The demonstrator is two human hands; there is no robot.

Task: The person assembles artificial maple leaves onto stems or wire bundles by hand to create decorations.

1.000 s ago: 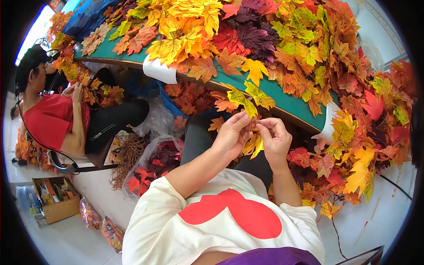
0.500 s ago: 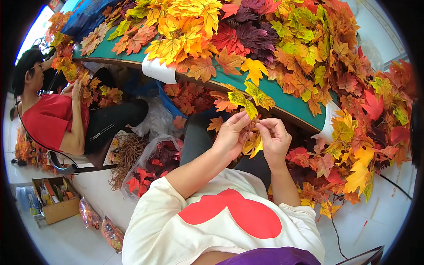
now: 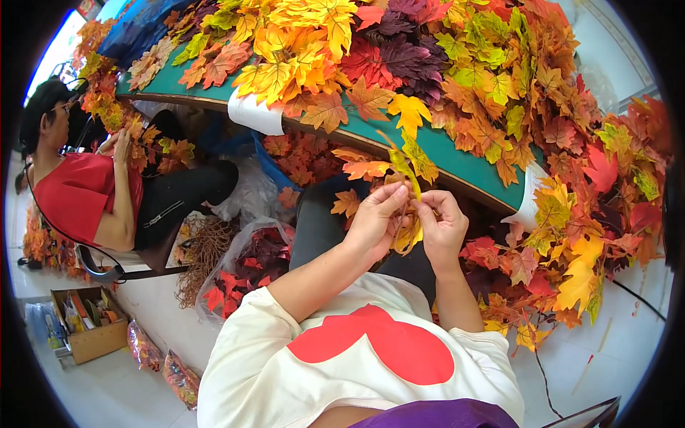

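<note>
Above my lap, both hands are closed in pinches, close together. My left hand (image 3: 378,220) grips a bunch of artificial maple leaves by its thin stems. A yellow-green leaf (image 3: 404,165), seen nearly edge-on, rises from between the fingertips. My right hand (image 3: 444,227) pinches at the same bunch, with thumb and forefinger at the leaf's base; the exact grip point is hidden. A yellow leaf (image 3: 407,237) hangs between the palms. Orange leaves (image 3: 367,168) stick out just beyond my left fingers.
Past my hands runs a green-topped table (image 3: 471,167) heaped with colourful artificial leaves (image 3: 307,53). More leaves (image 3: 571,250) spill over its right end. At left a seated co-worker in a red shirt (image 3: 82,189) holds a leaf garland (image 3: 153,146). A plastic bag of red leaves (image 3: 246,267) stands beside my leg.
The yellow-green leaf has turned from showing its broad face to standing nearly edge-on and more upright. My hands have stayed almost in place, with slight finger movement.
</note>
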